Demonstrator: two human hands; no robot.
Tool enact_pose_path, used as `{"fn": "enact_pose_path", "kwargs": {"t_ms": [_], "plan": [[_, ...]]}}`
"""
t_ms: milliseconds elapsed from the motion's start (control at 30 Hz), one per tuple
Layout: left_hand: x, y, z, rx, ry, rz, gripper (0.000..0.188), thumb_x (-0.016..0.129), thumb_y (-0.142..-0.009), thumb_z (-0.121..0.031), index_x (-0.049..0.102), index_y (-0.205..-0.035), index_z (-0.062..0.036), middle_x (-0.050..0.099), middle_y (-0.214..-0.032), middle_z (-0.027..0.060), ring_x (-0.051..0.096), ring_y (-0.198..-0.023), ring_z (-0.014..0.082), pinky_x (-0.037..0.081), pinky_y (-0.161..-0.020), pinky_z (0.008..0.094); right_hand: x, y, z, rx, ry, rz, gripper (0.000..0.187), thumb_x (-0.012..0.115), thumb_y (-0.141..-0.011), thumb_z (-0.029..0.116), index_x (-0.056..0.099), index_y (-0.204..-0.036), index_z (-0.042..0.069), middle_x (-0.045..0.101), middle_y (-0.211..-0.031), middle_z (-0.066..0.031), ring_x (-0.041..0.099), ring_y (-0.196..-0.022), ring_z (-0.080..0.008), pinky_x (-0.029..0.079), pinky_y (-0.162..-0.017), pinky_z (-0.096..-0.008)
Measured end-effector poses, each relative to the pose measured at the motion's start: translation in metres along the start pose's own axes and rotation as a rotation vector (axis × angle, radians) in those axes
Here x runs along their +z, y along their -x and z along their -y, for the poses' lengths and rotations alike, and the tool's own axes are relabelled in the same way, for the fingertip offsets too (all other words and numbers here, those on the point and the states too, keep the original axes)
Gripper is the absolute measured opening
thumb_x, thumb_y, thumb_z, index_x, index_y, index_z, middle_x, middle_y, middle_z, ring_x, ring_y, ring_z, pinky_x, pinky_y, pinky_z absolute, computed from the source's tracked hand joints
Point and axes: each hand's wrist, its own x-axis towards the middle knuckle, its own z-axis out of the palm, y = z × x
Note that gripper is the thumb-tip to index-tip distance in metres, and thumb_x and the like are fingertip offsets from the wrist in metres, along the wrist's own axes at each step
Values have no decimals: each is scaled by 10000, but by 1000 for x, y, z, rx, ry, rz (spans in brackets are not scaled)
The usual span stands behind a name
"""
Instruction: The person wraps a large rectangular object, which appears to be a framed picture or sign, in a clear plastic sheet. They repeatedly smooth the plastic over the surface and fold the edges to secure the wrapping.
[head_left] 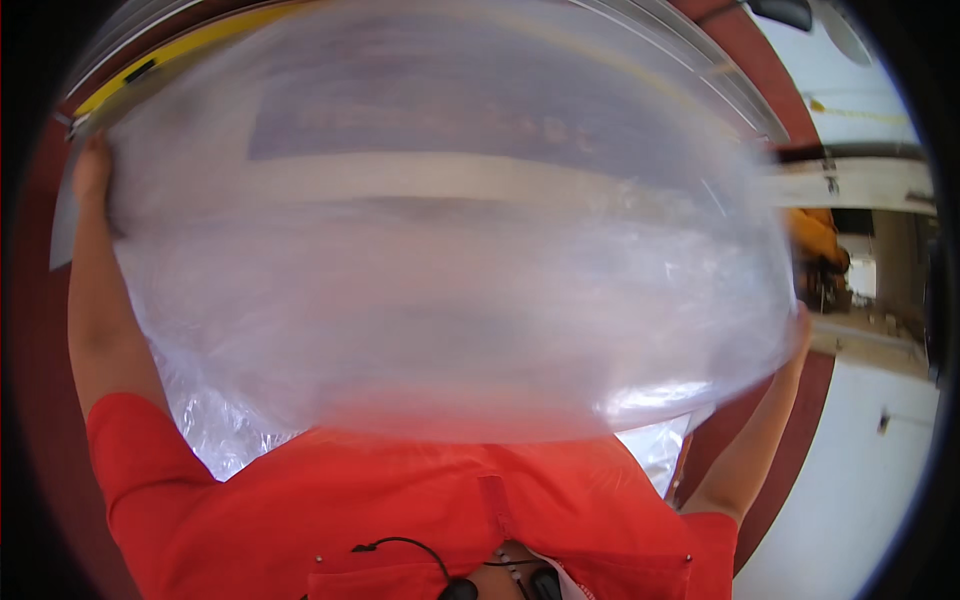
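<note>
A large, clear plastic sheet (450,260) bulges across most of the head view, blurred by motion. Whether it is a single sheet or an open bag, I cannot tell. Its left edge is in my left hand (93,172), whose arm is stretched forward; the fingers are partly hidden. At the sheet's right edge, my right hand (802,326) grips it, mostly covered by the plastic. A dark blue rectangular panel with a pale band below it shows dimly through the film. More crinkled clear plastic (225,425) hangs beneath, close to my red shirt.
A yellow bar (190,45) and metal rails (690,45) run along the far side. Dark red floor (765,470) borders a pale floor area (860,470) at right. Beyond a white beam (860,185), someone in orange (815,235) is partly visible.
</note>
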Motion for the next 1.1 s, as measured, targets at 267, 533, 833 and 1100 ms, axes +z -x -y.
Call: {"fn": "enact_pose_path", "kwargs": {"t_ms": [267,533,833,1100], "plan": [[8,-14,17,22,95,-93,477,303,-822,-469,503,-1047,-98,515,-1024,185,475,-958,360,387,-794,412,23,-18,-62,227,-1087,621,231,364,-837,202,512,-868,29,522,-724,-63,506,-561,-184,431,-475,-289],[-7,1,8,-5,8,-64,428,325,-827,-432,506,-973,-73,533,-962,196,492,-895,379,398,-737,437,57,10,221,-974,1425,-579,407,416,-799,263,399,-1176,109,432,-1171,-116,392,-1080,-292,287,-916,-427],[-18,17,-9,-8,-4,-40,386,339,-836,-402,494,-888,-52,535,-904,201,489,-853,393,398,-684,441,239,-37,74,-415,941,453,469,480,-750,142,359,-1183,10,374,-1207,-188,313,-1152,-328,245,-952,-408],[-3,2,14,58,52,-83,407,350,-842,-403,501,-868,-26,536,-845,204,499,-789,386,394,-643,421,354,-48,142,-871,563,386,606,399,-811,420,273,-1250,22,255,-1307,-139,188,-1228,-286,140,-985,-422]]}}
